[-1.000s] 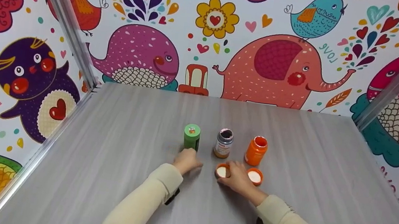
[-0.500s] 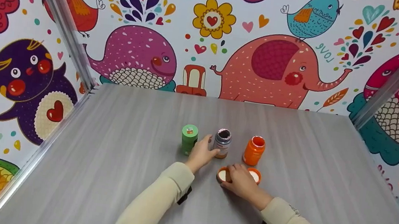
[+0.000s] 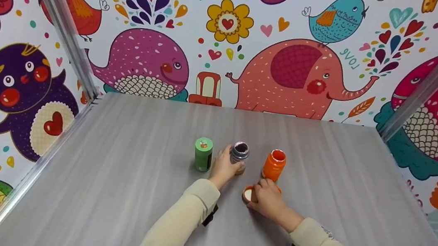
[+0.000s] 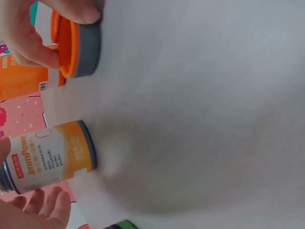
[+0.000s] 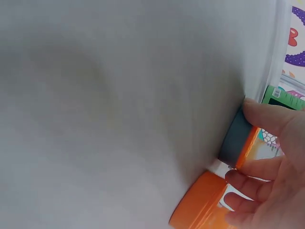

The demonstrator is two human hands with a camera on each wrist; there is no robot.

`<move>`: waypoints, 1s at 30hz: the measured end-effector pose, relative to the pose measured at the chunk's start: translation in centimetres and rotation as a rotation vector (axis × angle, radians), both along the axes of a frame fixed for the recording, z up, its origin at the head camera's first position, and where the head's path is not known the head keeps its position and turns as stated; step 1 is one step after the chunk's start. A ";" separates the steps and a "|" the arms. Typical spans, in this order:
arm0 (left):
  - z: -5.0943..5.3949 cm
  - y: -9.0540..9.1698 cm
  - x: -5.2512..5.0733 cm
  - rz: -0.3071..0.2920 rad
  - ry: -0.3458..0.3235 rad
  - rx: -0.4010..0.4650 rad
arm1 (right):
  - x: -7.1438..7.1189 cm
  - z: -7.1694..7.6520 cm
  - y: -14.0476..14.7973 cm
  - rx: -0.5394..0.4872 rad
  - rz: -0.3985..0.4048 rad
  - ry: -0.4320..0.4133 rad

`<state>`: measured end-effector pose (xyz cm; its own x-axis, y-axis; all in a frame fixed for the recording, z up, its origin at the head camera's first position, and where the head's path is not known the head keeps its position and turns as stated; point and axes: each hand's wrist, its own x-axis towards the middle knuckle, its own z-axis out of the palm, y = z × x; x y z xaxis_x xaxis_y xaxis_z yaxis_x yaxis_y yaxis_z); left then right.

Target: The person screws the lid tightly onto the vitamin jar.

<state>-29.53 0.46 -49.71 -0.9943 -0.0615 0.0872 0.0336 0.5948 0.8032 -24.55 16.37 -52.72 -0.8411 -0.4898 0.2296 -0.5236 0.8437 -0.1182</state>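
Note:
My left hand holds an open-mouthed supplement bottle, grey at the neck with a white and orange label. The bottle stands upright, thumb on one side and fingers on the other. My right hand pinches a grey bottle lid with an orange inner rim and a pale liner, thumb and forefinger at its edge. This lid lies with its inside up on the table. Close behind my right hand is an orange lid, mostly hidden in the head view.
An uncapped orange bottle stands right of the grey one. To the left is a green bottle with its lid on. The grey table is bounded by cartoon-printed walls and metal posts.
My left hand has moved from in front of the green bottle to the grey bottle and taken hold of it. My right hand and the grey lid have shifted slightly right and nearer.

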 end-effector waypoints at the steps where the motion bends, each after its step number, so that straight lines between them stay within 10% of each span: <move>1: -0.2 0.0 0.0 0.003 -0.004 0.004 | 0.0 0.0 0.1 -0.003 0.002 -0.001; 30: -1.7 1.2 -0.8 0.102 0.046 0.153 | 0.0 0.2 1.1 -0.038 -0.001 -0.072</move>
